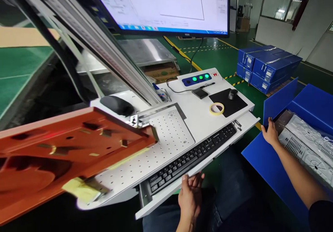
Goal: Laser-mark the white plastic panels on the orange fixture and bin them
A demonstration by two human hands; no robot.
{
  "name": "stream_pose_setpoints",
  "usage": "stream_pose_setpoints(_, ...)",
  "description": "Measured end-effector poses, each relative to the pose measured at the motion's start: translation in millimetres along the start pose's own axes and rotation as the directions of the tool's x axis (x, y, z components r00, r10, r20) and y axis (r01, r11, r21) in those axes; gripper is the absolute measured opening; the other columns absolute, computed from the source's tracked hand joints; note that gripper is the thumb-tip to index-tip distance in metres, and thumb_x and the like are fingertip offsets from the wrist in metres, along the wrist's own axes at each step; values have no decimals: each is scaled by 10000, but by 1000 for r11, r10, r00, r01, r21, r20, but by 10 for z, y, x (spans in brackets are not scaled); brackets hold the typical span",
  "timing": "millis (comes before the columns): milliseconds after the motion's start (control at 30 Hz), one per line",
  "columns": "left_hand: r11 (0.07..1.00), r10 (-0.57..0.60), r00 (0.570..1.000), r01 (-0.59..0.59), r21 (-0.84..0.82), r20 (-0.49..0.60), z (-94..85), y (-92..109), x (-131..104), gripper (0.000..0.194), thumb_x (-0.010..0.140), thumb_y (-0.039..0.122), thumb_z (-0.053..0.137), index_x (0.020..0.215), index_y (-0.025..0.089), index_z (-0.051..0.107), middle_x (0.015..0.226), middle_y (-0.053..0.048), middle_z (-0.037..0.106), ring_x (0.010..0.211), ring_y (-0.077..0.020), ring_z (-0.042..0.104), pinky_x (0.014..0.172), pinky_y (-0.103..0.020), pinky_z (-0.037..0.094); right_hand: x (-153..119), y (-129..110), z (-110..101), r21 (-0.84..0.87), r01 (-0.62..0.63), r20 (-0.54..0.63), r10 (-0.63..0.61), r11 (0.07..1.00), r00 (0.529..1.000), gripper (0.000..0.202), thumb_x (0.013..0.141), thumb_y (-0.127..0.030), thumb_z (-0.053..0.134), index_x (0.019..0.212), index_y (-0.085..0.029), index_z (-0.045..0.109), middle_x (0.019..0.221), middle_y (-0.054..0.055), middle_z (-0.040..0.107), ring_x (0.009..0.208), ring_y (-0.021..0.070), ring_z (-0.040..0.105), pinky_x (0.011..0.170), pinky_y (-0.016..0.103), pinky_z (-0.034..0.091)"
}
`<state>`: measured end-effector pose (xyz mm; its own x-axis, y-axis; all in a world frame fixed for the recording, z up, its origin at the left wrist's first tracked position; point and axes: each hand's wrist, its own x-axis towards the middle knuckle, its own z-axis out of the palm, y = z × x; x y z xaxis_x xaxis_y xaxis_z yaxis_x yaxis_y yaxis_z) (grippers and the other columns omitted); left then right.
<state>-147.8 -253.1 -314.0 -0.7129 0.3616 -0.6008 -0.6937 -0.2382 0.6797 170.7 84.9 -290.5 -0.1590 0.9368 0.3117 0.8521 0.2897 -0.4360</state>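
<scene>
Desk (197,112): centre, carrying the perforated plate (166,135) at left and the mouse pad (227,102) at right.
Keyboard (192,157): on the pull-out tray (182,187) in front of the plate.
Tape roll (216,108): at the pad's left edge; mouse (232,93) on the pad.
Button panel (197,79): behind the pad, below the monitor (166,6).
Left hand (191,195): touching the tray's front edge.
Right hand (270,135): on the bin (270,162) right of the desk, beside wrapped parts (304,138) in it.
Stacked boxes (267,67): on the floor, behind the bin.
</scene>
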Motion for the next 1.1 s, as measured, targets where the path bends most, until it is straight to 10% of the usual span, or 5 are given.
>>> stream_pose_setpoints(167, 1000, -17, 999, 17, 15, 33, -131, -96, -100, 383, 1145, 384, 515, 938, 122, 704, 934, -95, 768, 1010, -229, 784, 1126, -514, 611, -290, 166, -36, 2, -132, 75, 132, 991, 988, 585, 1051, -448, 548, 1534, -121, 503, 1367, 212, 717, 1249, 351, 718, 1091, 490, 588)
stream_pose_setpoints(600, 991, -116, 991, 111, 80, 59, -294, -75, -269, 269, 1062, 478, 651, 1055, 209, 637, 1049, -44, 727, 1057, -301, 816, 753, -353, 615, -438, 28, -71, -125, -211, 56, 219, 969, 974, 496, 1081, -449, 505, 1417, -97, 599, 1387, 232, 705, 1302, 397, 678, 1156, 513, 532)
stream_pose_setpoints(900, 948, -245, 959, 206, 243, 145, -575, -102, -202, 456, 1023, 617, 633, 1167, 187, 673, 1245, -179, 805, 1095, -329, 807, 804, -382, 630, -842, -41, -501, -243, -84, 217, 138, 967, 966, 561, 1088, -436, 529, 1549, -128, 618, 1573, 191, 609, 1438, 376, 601, 1236, 495, 468)
stream_pose_setpoints(1100, 837, -174, 961, 28, 547, 217, -836, -104, -38, 681, 721, 674, 892, 1203, 214, 754, 1240, -158, 813, 1289, -434, 723, 1115, -569, 582, -851, -175, -759, -267, -160, 153, 206, 950, 967, 296, 1069, -442, 567, 1177, -333, 820, 1057, 49, 825, 1001, 321, 768, 918, 425, 572)
